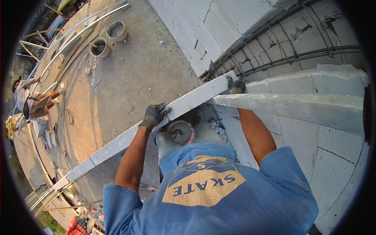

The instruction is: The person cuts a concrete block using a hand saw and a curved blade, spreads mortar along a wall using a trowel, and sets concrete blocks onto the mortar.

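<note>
A white aerated concrete block point(199, 95) lies slantwise before me, in line with a row of pale blocks point(113, 147) running to the lower left. My left hand point(154, 115), in a dark work glove, closes over the block's left end, close to the joint. At the other end, my right hand point(236, 86), gloved too, has its fingers wrapped round the block's corner. A mortar bucket point(181, 132) stands below, by my legs; its contents are grey. A long grey beam point(290, 107) passes across my right forearm.
A rebar cage point(286, 43) runs between white block walls point(219, 27) at the upper right. Two buckets point(116, 30) stand on the concrete floor point(133, 74). At far left a person point(33, 98) is near long strips point(78, 31). Rubble lies about.
</note>
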